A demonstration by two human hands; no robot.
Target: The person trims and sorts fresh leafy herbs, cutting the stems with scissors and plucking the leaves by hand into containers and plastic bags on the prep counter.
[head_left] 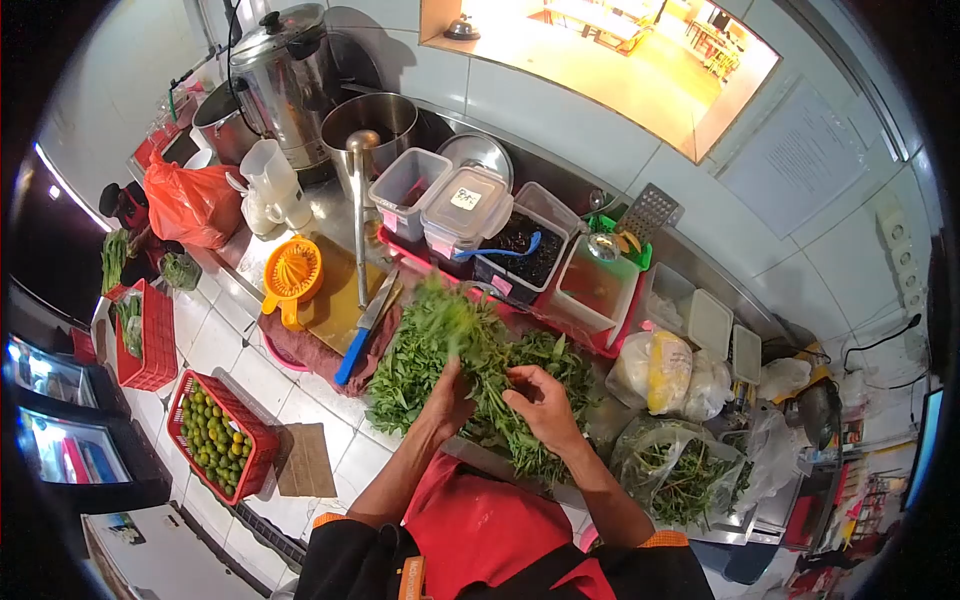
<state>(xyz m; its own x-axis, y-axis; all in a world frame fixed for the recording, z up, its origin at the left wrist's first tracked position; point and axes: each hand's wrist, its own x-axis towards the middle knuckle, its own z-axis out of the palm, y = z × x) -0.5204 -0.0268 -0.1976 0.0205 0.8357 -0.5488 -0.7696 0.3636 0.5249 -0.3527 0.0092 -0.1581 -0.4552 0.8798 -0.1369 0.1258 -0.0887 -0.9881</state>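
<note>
Leafy greens (408, 375) are heaped on the counter in front of me. My left hand (450, 398) is closed around a bunch of these greens, whose tops blur above the fist. Close by on the right, my right hand (545, 404) has its thumb and fingers pinched on green stems at the pile's middle. More greens (548, 352) lie beyond and below that hand. To the left of the heap, a knife with a blue handle (352, 356) rests on a yellow cutting board (338, 305) and a dark red cloth (292, 338).
An orange citrus juicer (294, 270) stands on the board's left. Plastic tubs (466, 205) line the back. Bagged food (672, 372) and a clear bag of greens (665, 470) sit at right. A red crate of limes (222, 432) is on the floor at left.
</note>
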